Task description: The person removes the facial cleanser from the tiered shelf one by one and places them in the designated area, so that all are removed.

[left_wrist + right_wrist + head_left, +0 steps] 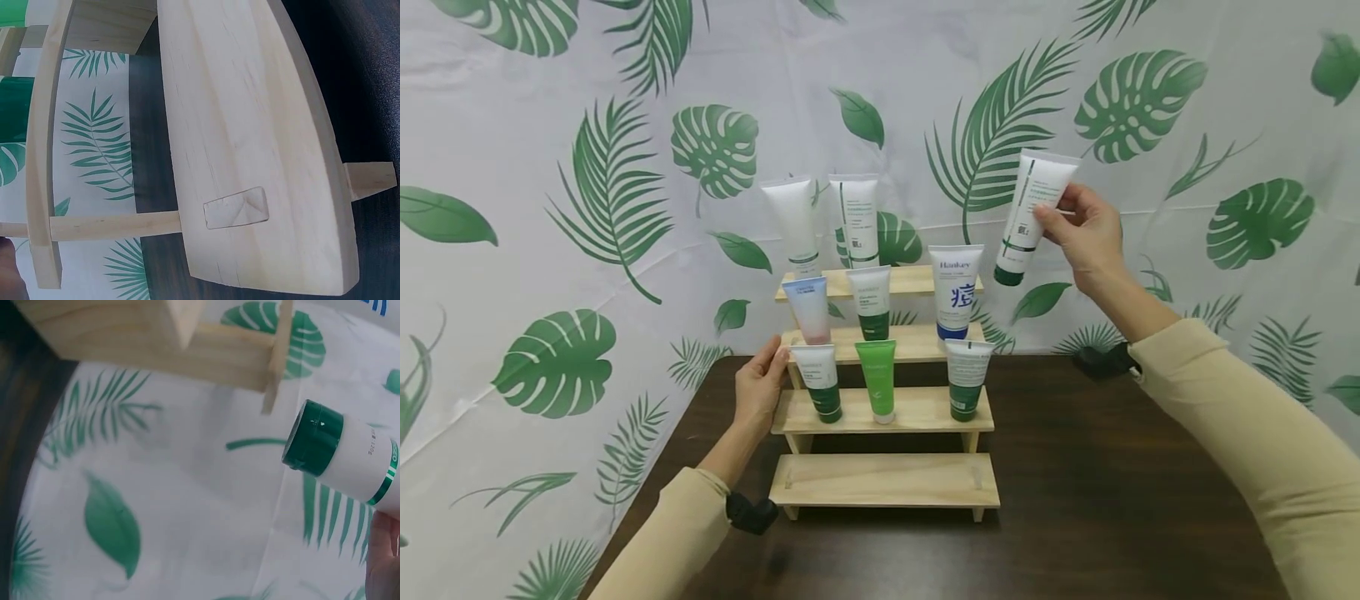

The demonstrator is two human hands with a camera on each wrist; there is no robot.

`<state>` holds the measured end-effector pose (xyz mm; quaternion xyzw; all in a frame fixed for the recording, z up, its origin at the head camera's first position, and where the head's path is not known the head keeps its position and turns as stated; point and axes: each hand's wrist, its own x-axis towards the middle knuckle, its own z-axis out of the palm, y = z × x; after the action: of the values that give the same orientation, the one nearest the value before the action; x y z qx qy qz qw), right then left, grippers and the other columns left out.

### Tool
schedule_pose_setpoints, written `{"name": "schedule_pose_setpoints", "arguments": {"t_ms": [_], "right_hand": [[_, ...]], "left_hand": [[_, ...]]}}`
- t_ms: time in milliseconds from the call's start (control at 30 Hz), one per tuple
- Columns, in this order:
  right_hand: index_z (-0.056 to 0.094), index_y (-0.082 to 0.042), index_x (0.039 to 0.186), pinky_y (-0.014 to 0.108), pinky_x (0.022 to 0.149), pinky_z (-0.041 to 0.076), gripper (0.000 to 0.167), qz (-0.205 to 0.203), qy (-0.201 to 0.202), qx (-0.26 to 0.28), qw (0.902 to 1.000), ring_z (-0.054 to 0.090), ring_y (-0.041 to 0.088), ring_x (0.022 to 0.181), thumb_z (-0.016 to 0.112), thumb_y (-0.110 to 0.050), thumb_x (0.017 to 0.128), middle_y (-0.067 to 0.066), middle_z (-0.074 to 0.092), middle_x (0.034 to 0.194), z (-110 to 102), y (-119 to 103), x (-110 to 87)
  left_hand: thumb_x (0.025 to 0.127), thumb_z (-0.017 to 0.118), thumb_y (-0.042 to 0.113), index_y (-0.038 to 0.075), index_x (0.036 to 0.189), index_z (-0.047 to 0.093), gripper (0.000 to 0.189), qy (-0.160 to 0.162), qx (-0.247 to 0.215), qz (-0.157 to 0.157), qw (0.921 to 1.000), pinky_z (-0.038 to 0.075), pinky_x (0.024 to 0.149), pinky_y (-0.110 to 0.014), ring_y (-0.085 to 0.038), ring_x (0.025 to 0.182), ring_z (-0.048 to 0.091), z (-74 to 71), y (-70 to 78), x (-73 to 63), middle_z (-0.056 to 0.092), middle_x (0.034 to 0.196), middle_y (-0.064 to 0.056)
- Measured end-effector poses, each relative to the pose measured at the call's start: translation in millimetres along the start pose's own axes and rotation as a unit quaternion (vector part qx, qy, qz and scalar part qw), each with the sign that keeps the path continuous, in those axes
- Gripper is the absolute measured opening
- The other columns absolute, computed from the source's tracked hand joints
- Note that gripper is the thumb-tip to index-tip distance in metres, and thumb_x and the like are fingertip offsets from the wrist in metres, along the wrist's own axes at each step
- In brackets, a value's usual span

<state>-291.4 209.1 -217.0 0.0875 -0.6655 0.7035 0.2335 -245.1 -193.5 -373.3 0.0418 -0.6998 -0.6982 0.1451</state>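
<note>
My right hand [1092, 233] pinches a white squeeze tube [1036, 208] with a dark green cap, raised to the right of the tiered wooden stand [883, 482]. The tube tilts cap-down; its green cap [314, 439] hangs beside the stand in the right wrist view. At the stand's left side, my left hand [758, 385] grips the edge near the upper tiers. Only a bit of a finger [9, 272] shows in the left wrist view. On the top tier stand two white tubes, one plain [793, 221] and one printed [857, 218].
The second tier holds a blue-pink tube [809, 310], a white-green tube [872, 302] and a blue-capped tube [956, 287]. Below stand a white-green tube [818, 382], a bright green tube [878, 379] and another white-green one [967, 377]. A leaf-print cloth [865, 50] hangs behind the dark table [1090, 483].
</note>
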Motion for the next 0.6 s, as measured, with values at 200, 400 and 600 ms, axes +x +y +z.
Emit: {"name": "schedule_pose_setpoints", "arguments": {"t_ms": [200,400,600], "right_hand": [[0.063,-0.010,0.110,0.011,0.067,0.054,0.028,0.012,0.014,-0.013,0.9997,0.057,0.009,0.087,0.071,-0.012,0.084,-0.003,0.060,0.096,-34.8,10.9,-15.8],[0.059,-0.008,0.108,0.011,0.066,0.054,0.026,0.048,-0.004,-0.060,0.9970,0.057,0.005,0.084,0.068,-0.017,0.086,-0.004,0.057,0.094,-65.6,34.2,-35.1],[0.054,-0.011,0.114,0.011,0.065,0.054,0.029,0.107,-0.040,-0.158,0.9808,0.054,0.000,0.081,0.062,-0.026,0.091,-0.012,0.054,0.092,-85.7,66.7,-55.5]], "left_hand": [[0.098,0.052,0.013,-0.002,0.139,0.042,0.045,0.005,0.009,-0.001,0.9999,0.049,0.079,-0.006,0.010,0.093,0.054,0.2,1.9,-1.4,0.045,0.139,-0.020],[0.098,0.051,0.013,0.000,0.139,0.041,0.045,0.004,0.015,-0.005,0.9999,0.050,0.083,-0.009,0.002,0.103,0.054,0.5,3.4,-0.7,0.045,0.140,-0.018],[0.098,0.051,0.013,-0.001,0.139,0.042,0.045,0.004,0.009,-0.004,0.9999,0.049,0.079,-0.007,0.011,0.090,0.054,1.3,3.3,0.1,0.046,0.139,-0.020]]}}
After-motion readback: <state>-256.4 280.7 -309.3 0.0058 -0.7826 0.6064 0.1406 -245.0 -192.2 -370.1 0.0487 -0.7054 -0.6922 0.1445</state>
